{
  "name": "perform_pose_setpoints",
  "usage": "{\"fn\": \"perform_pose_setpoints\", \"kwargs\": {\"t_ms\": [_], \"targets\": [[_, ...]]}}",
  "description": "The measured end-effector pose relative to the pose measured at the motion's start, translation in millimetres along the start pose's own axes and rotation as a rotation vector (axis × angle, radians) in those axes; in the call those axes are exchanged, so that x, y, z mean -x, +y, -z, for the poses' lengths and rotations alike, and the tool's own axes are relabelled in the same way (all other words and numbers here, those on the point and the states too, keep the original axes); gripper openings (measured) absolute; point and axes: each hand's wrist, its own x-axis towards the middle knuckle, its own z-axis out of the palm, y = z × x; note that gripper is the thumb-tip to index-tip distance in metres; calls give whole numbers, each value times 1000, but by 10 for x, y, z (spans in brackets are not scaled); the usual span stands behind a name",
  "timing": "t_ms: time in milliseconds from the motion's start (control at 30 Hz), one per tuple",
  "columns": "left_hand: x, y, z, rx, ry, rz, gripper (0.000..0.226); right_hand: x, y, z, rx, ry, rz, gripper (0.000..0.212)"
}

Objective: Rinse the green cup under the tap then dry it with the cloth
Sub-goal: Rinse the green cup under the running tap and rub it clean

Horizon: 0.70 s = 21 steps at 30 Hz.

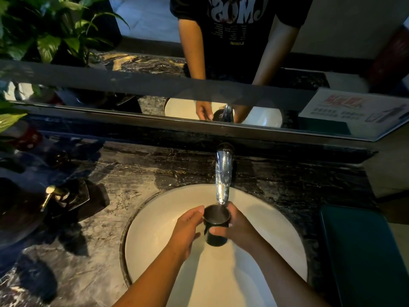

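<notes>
You had the green cup (215,227) upright over the sink (155,218), mouth right below the tap (223,173), right grip (239,227) wrapped round it, left grip (188,227) clasping the other side.

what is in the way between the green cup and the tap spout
Nothing visible. The small dark green cup sits mouth up just below the spout of the chrome tap, over the white round basin. The left hand and right hand hold its sides; neither covers its mouth.
</notes>
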Motion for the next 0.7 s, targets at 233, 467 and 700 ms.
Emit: {"fn": "perform_pose_setpoints", "kwargs": {"t_ms": [233,467,700], "targets": [[28,-3,20,-6,-32,-9,29,9,38,-1,-141,-11,-35,79],[63,38,-11,-7,-53,-19,27,2,4,25,-93,-40,-66,84],[101,52,-20,-20,-84,-14,27,-35,27,21,-113,-27,-105,78]]}}
